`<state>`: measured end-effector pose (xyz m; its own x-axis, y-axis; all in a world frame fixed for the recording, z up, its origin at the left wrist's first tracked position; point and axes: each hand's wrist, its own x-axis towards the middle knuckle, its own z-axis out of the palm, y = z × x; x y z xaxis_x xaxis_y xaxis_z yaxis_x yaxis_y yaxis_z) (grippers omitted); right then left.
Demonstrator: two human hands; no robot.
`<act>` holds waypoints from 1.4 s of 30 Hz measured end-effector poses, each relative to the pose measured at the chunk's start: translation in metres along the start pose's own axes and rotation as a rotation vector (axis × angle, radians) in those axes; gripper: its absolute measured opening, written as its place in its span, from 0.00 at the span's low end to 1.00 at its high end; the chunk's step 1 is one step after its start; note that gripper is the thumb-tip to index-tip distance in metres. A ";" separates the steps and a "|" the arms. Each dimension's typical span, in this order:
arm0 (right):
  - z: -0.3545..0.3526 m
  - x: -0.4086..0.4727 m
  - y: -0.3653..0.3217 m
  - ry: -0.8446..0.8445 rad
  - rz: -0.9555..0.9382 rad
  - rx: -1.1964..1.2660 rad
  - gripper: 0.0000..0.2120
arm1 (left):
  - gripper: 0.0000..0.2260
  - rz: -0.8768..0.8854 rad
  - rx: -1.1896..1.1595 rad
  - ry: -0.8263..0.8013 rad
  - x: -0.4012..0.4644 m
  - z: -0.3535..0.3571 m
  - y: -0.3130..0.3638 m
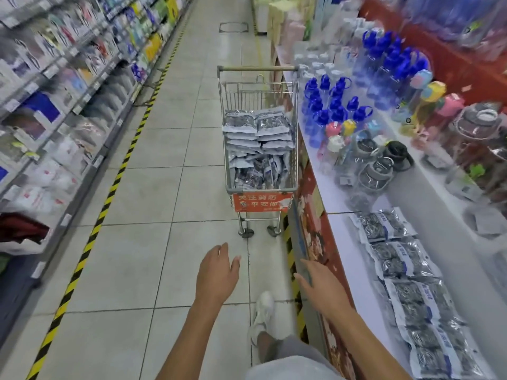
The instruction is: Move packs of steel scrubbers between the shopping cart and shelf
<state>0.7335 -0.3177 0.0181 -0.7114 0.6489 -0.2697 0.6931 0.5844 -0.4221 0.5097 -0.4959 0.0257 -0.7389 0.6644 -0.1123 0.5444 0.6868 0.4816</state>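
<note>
Empty, fingers relaxed, the left hand (218, 272) and right hand (321, 286) face the centre-frame wire shopping cart (295, 127) of crinkly plastic steel-scrubber packs (259, 138), probably light, soft, easiest pinched by an edge.

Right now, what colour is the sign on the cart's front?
Orange-red sign with white characters, seen in the head view.

A shop aisle runs ahead over pale floor tiles (175, 193), edged by a yellow-and-black hazard stripe (118, 171). Packed shelving (55, 86) lines the left (goods blurred); blue-capped bottles (337, 105) crowd a white ledge (329, 187) on the right, before a red wall (452, 67).
</note>
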 end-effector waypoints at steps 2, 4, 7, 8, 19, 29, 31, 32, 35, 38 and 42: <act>-0.002 0.041 -0.002 -0.006 0.012 0.013 0.27 | 0.26 -0.009 0.003 -0.001 0.043 -0.003 -0.001; -0.012 0.086 -0.007 -0.017 0.025 0.018 0.28 | 0.27 -0.035 0.007 -0.022 0.087 -0.006 -0.001; -0.039 0.154 -0.020 0.005 0.037 0.043 0.27 | 0.27 -0.069 -0.004 -0.045 0.149 -0.014 0.000; -0.049 0.179 -0.025 0.017 0.029 0.041 0.27 | 0.27 -0.069 0.002 -0.050 0.170 -0.015 0.000; -0.125 0.433 -0.063 0.076 0.051 0.031 0.26 | 0.26 -0.113 -0.069 -0.110 0.408 -0.030 -0.005; -0.158 0.628 -0.090 0.085 0.277 0.306 0.24 | 0.21 -0.147 -0.267 -0.192 0.634 -0.048 0.001; -0.164 0.661 -0.087 0.075 0.341 0.314 0.24 | 0.20 -0.185 -0.274 -0.224 0.674 -0.047 0.005; -0.166 0.677 -0.084 0.066 0.368 0.320 0.24 | 0.20 -0.213 -0.283 -0.234 0.693 -0.045 0.008; -0.174 0.724 -0.075 0.033 0.426 0.351 0.26 | 0.19 -0.307 -0.307 -0.248 0.746 -0.037 0.012; -0.174 0.765 -0.063 0.018 0.448 0.379 0.27 | 0.21 -0.439 -0.307 -0.262 0.783 -0.025 0.011; -0.176 0.808 -0.047 -0.037 0.521 0.423 0.31 | 0.22 -0.666 -0.442 -0.266 0.813 -0.007 0.012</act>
<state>0.1461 0.2651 -0.0277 -0.3048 0.7730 -0.5564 0.8472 -0.0468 -0.5292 -0.0875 0.0500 -0.0536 -0.7021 0.2466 -0.6680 -0.2189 0.8179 0.5320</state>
